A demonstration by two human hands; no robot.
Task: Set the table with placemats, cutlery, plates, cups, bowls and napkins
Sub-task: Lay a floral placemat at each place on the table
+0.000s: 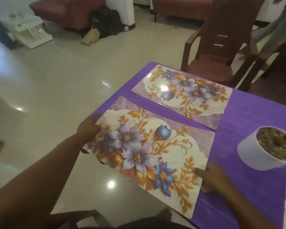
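Overhanging placemat [147, 146] between both grips

Brown chair [224, 40] at table's far end — white pot [261, 149] on purple tablecloth [248, 116].
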